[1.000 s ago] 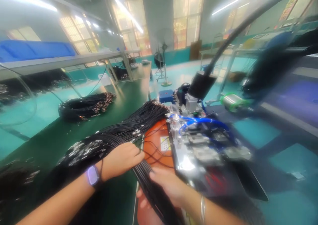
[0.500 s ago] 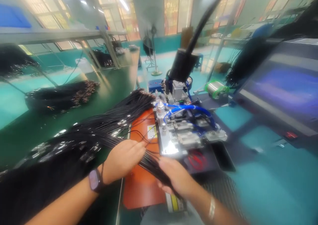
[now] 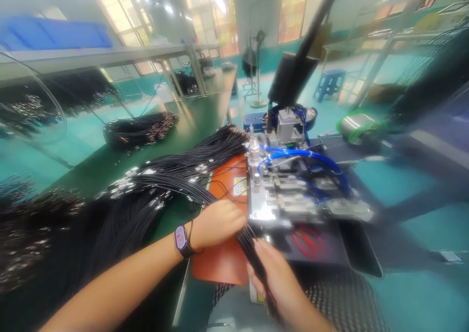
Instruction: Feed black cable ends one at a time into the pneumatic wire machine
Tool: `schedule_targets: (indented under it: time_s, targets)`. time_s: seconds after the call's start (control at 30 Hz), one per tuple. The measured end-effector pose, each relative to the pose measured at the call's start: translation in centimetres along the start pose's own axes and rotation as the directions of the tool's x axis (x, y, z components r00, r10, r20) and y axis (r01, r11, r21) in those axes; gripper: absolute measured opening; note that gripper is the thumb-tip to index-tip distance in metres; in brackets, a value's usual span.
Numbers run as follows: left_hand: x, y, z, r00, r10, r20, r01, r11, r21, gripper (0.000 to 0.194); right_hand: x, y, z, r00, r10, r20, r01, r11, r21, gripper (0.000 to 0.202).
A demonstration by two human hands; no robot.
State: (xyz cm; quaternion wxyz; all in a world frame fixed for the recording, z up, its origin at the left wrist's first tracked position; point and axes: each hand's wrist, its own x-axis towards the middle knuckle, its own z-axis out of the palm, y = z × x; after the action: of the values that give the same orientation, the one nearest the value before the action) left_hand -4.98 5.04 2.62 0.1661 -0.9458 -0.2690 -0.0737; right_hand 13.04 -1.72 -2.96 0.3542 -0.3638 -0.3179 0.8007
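A bundle of thin black cables (image 3: pixel 252 251) runs between my two hands over an orange board (image 3: pixel 220 263). My left hand (image 3: pixel 221 223), with a watch on its wrist, is closed around the bundle near the board's middle. Lower and to the right, my right hand (image 3: pixel 273 273) grips the same bundle close to its end, thumb on top. Beyond my left hand the strands lead up-left to a large pile of black cables (image 3: pixel 164 180) with shiny metal ends. Another sheaf of cables (image 3: pixel 216 146) lies across the top of the board.
A machine with metal fixtures (image 3: pixel 293 195) and blue tubes (image 3: pixel 308 154) stands right of the board. Near it are a wire spool (image 3: pixel 359 126), a red wire coil (image 3: pixel 308 241) and a dark phone-like slab (image 3: pixel 361 249). A coiled cable bundle (image 3: pixel 137 129) lies on the green table (image 3: pixel 198 112).
The view has swung left, so the scene sits further right. Both hands still grip the bundle, whose part between them now slopes more steeply down toward my right hand.
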Motion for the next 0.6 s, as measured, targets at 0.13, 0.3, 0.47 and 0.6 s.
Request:
schedule_targets:
  time_s: [0.13, 0.3, 0.47, 0.6]
  targets:
    - [-0.5, 1.6, 0.1, 0.999, -0.014, -0.030, 0.013, 1.000, -0.028, 0.014, 0.6, -0.9, -0.1, 0.997, 0.052, 0.059, -0.050, 0.998, -0.033, 0.046]
    - [-0.1, 2.5, 1.8, 0.996, -0.086, -0.019, 0.085, 0.994, -0.068, 0.016, 1.3, -2.5, -0.7, 0.990, 0.079, 0.113, -0.073, 0.995, -0.062, 0.044]
    - [0.4, 1.9, 2.3, 0.992, -0.117, 0.049, 0.121, 0.988, -0.092, 0.012, 1.3, -3.7, -2.0, 0.972, 0.178, 0.157, -0.137, 0.961, -0.240, 0.034]
    - [0.6, 2.0, 1.8, 0.983, -0.143, 0.117, 0.155, 0.983, -0.100, 0.007, 1.0, -3.9, -2.6, 0.973, 0.208, 0.100, -0.183, 0.959, -0.218, 0.025]
